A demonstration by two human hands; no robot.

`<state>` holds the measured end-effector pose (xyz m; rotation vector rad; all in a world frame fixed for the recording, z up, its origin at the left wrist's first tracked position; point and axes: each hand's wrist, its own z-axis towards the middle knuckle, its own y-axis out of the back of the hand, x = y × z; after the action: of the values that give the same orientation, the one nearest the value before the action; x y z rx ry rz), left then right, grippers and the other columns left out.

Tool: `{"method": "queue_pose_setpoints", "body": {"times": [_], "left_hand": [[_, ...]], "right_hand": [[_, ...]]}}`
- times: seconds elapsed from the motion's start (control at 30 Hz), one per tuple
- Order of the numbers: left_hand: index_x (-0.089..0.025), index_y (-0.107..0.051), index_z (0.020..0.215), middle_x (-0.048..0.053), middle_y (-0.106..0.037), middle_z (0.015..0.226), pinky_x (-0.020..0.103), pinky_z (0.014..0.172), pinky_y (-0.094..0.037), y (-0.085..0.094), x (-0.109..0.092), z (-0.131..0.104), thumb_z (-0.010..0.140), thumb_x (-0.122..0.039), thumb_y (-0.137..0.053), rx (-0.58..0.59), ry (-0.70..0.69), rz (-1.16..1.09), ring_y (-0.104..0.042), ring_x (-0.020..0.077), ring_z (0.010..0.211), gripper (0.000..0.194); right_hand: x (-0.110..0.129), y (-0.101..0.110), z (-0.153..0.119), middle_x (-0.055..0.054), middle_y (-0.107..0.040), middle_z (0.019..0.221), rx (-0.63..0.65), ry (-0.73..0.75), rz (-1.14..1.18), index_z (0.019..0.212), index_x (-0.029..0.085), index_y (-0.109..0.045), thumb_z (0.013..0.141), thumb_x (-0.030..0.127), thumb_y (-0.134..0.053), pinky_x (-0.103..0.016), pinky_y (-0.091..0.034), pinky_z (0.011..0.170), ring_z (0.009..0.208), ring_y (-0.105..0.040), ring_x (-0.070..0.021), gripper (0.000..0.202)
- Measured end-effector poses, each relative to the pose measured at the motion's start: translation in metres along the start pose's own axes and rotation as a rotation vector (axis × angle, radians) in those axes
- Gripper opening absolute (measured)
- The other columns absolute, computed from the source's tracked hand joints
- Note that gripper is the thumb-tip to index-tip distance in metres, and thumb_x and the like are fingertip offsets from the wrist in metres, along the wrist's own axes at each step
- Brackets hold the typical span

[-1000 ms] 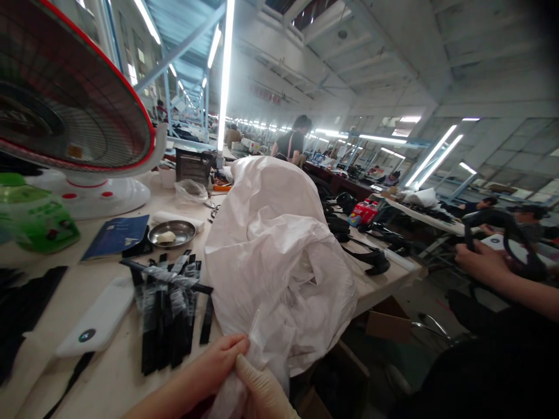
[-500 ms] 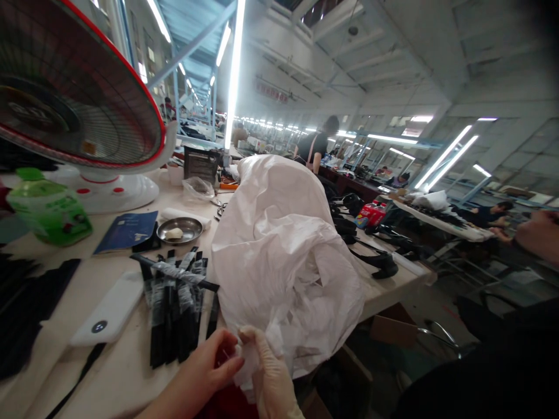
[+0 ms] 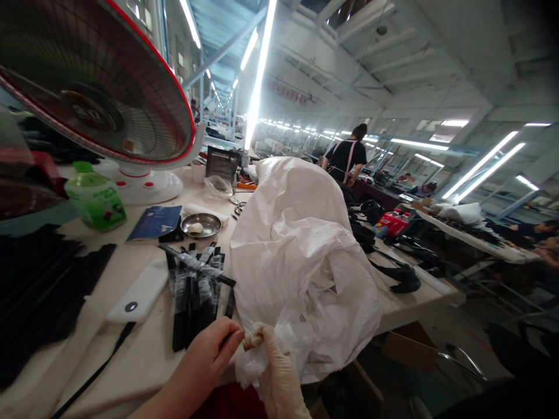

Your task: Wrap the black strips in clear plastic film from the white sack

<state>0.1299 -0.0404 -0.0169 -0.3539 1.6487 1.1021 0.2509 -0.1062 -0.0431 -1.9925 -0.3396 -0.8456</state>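
Note:
A big crumpled white woven sack [image 3: 301, 256] lies on the worktable [image 3: 144, 349] and hangs over its near edge. My bare left hand [image 3: 209, 361] pinches the sack's lower edge from the left. My right hand [image 3: 277, 378], in a pale glove, grips the same bunched edge from below, fingertips meeting the left hand's. A bundle of black strips wrapped in clear film [image 3: 196, 291] lies just left of the sack, close to my left hand.
A white phone [image 3: 140, 294], a blue booklet [image 3: 155, 221], a metal dish [image 3: 201, 225], a green bottle [image 3: 96, 198] and a red-rimmed fan [image 3: 100, 87] stand on the table's left. Black straps [image 3: 402, 273] lie right of the sack. A person in black [image 3: 347, 160] stands farther back.
The view has swung left, so the sack sits more to the right. Both hands have bunched the sack's edge tighter. A co-worker's arm at the right has left the view.

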Motion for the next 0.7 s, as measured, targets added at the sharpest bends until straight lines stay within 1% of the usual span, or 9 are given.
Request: {"method": "queue_pose_setpoints", "body": {"times": [0.1, 0.17, 0.27, 0.4, 0.5, 0.6, 0.7], "left_hand": [[-0.020, -0.055, 0.075, 0.001, -0.057, 0.072, 0.027, 0.065, -0.038, -0.003, 0.000, -0.003, 0.085, -0.048, -0.040, 0.108, 0.063, -0.039, -0.053, 0.0194, 0.069, 0.033], [-0.021, -0.053, 0.073, 0.000, -0.055, 0.069, 0.026, 0.063, -0.037, -0.005, 0.000, -0.004, 0.081, -0.045, -0.045, 0.143, 0.104, -0.057, -0.051, 0.0182, 0.067, 0.026], [-0.021, -0.051, 0.069, -0.001, -0.054, 0.069, 0.026, 0.063, -0.037, -0.004, 0.000, -0.005, 0.078, -0.041, -0.046, 0.090, 0.114, -0.053, -0.050, 0.0176, 0.067, 0.023], [-0.020, -0.053, 0.071, 0.000, -0.054, 0.071, 0.026, 0.065, -0.037, -0.001, 0.003, -0.007, 0.081, -0.045, -0.045, 0.052, 0.091, -0.048, -0.050, 0.0181, 0.070, 0.028], [-0.020, -0.053, 0.075, -0.002, -0.053, 0.070, 0.025, 0.063, -0.036, -0.002, 0.005, -0.009, 0.081, -0.045, -0.044, 0.082, 0.119, -0.078, -0.048, 0.0170, 0.068, 0.027], [-0.021, -0.050, 0.070, -0.004, -0.051, 0.066, 0.024, 0.061, -0.034, -0.003, 0.005, -0.010, 0.077, -0.041, -0.048, 0.135, 0.161, -0.091, -0.047, 0.0153, 0.064, 0.021], [-0.022, -0.048, 0.066, -0.005, -0.049, 0.062, 0.024, 0.060, -0.034, 0.000, 0.004, -0.010, 0.076, -0.042, -0.046, 0.097, 0.178, -0.080, -0.046, 0.0150, 0.062, 0.023]], "right_hand": [[-0.001, -0.004, -0.001, 0.000, -0.064, 0.063, -0.062, 0.025, -0.049, 0.067, 0.016, -0.068, 0.054, 0.044, -0.086, -0.028, -0.051, 0.068, 0.064, -0.059, -0.0147, 0.036], [-0.001, -0.004, -0.001, 0.000, -0.065, 0.065, -0.058, 0.036, -0.075, 0.066, 0.016, -0.068, 0.055, 0.045, -0.086, -0.028, -0.052, 0.068, 0.065, -0.061, -0.0155, 0.036], [-0.003, -0.001, -0.001, -0.001, -0.067, 0.067, 0.004, 0.027, -0.073, 0.072, 0.016, -0.071, 0.061, 0.047, -0.083, -0.028, -0.052, 0.072, 0.069, -0.063, -0.0156, 0.035], [-0.007, 0.004, 0.003, -0.004, -0.072, 0.077, -0.055, 0.002, -0.096, 0.080, 0.015, -0.073, 0.059, 0.048, -0.083, -0.030, -0.052, 0.077, 0.076, -0.065, -0.0179, 0.040], [-0.010, 0.004, 0.005, -0.004, -0.072, 0.076, -0.049, -0.001, -0.074, 0.081, 0.015, -0.073, 0.059, 0.048, -0.084, -0.029, -0.052, 0.075, 0.075, -0.065, -0.0173, 0.041], [-0.010, 0.004, 0.005, -0.003, -0.070, 0.071, -0.034, -0.022, -0.063, 0.078, 0.015, -0.073, 0.058, 0.049, -0.084, -0.028, -0.052, 0.069, 0.070, -0.065, -0.0165, 0.041], [-0.006, 0.004, 0.003, -0.003, -0.072, 0.078, 0.023, -0.021, -0.076, 0.086, 0.017, -0.073, 0.058, 0.049, -0.084, -0.031, -0.052, 0.073, 0.075, -0.066, -0.0184, 0.044]]}}
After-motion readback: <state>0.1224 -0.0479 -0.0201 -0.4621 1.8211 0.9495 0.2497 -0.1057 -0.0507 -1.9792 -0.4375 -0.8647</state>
